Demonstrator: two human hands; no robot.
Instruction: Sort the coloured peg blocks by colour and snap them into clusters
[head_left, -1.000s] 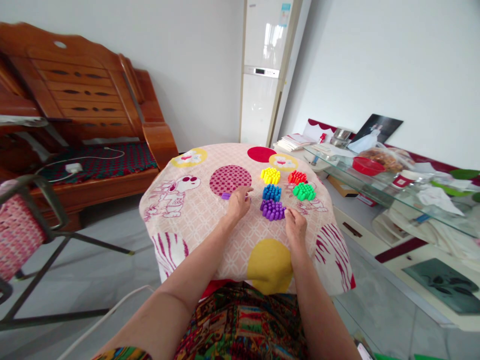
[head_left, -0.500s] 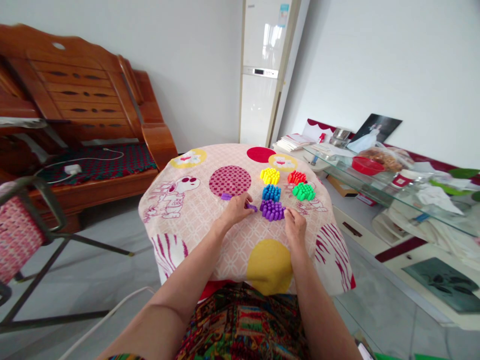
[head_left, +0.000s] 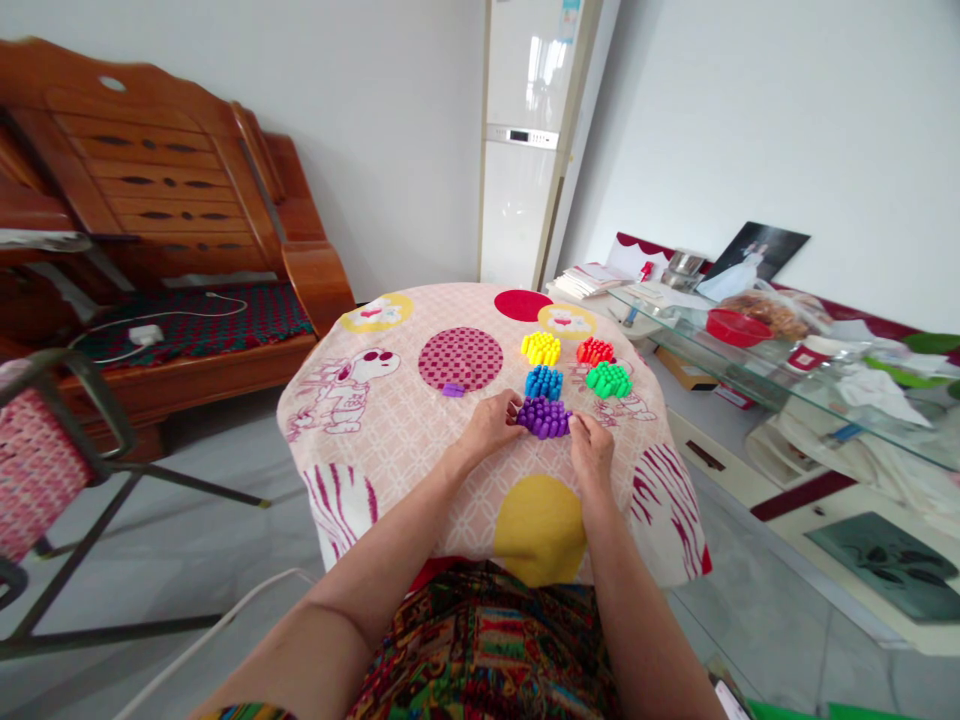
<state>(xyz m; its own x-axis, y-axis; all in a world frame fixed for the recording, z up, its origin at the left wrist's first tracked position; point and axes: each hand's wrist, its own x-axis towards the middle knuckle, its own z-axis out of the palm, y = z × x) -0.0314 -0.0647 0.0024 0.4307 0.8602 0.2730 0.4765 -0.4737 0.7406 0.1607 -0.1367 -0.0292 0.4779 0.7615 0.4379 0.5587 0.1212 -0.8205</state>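
Note:
A tight cluster of small purple round-topped pieces (head_left: pixel 545 418) stands on the table, between my two hands. My left hand (head_left: pixel 489 428) is at its left edge, fingers curled round a purple piece that they mostly hide. On the other side, the bent fingers of my right hand (head_left: pixel 592 448) press against the cluster's right edge. A few purple pieces (head_left: pixel 453 390) lie apart to the left, on the dotted circle. Directly behind the purple cluster is a blue cluster (head_left: pixel 543 382). Yellow pieces (head_left: pixel 541 348), red pieces (head_left: pixel 595 350) and green pieces (head_left: pixel 609 379) form separate groups farther back and right.
A patterned cloth (head_left: pixel 420 455) covers the round table. To the right, a glass-topped cabinet (head_left: pixel 840 395) carries a red bowl (head_left: pixel 738 327), papers and a cup. A wooden bench (head_left: pixel 161 180) and a metal-framed chair (head_left: pixel 112 420) stand left. A tall white cabinet unit (head_left: pixel 519 200) is behind.
My left hand has moved right, bringing a purple piece from the open cloth to the purple cluster's left edge. My right hand has stayed at the right edge.

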